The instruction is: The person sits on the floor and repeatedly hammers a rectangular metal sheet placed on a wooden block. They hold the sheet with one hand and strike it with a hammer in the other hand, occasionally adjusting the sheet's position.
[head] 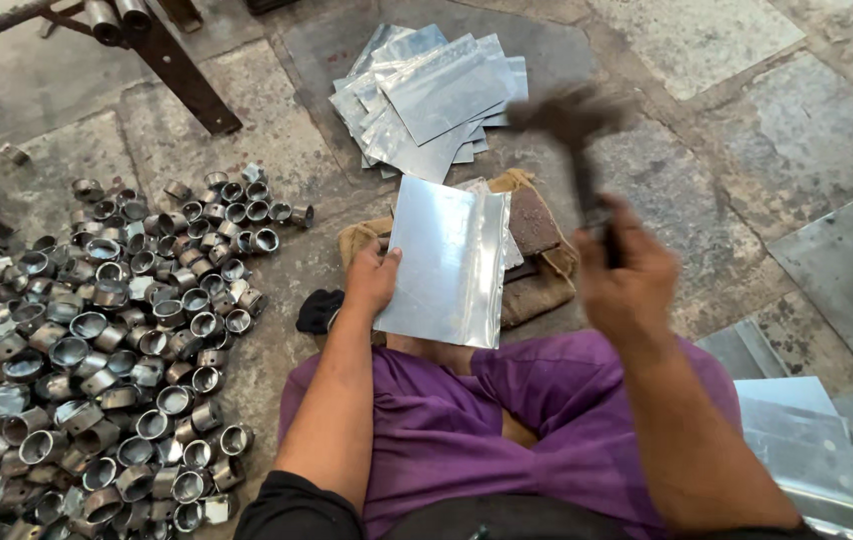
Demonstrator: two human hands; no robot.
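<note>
grey stone slab floor [747, 130], person seated, purple trousers [467, 420]. left hand [372, 280] fingers curled on left edge of shiny rectangular sheet-metal piece [447, 265], holding it over brown cloth-wrapped block [537, 250]. right hand [627, 275] fist tight round dark blurred hammer [572, 120], raised above sheet. stack of flat metal sheets [432, 95] beyond. heap of short metal rings [97, 350] at left.
</note>
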